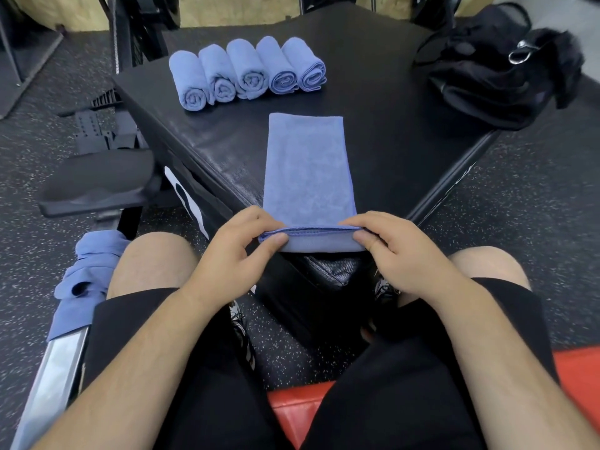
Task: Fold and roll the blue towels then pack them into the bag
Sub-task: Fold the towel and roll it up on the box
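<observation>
left hand point(233, 254) and right hand point(399, 251) pinch the towel point(306, 170); box lettering point(185, 198) unreadable.

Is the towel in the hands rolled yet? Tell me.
No, the folded towel lies flat while the left hand and right hand pinch its near edge.

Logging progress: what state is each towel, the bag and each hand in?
Rolled towels: five, rolled, in a row.
Flat towel: folded into a strip, near edge lifted.
Towel heap: crumpled, unfolded.
Bag: slumped, opening unclear.
Left hand: pinches the flat towel's near edge.
Right hand: pinches the same edge.
</observation>
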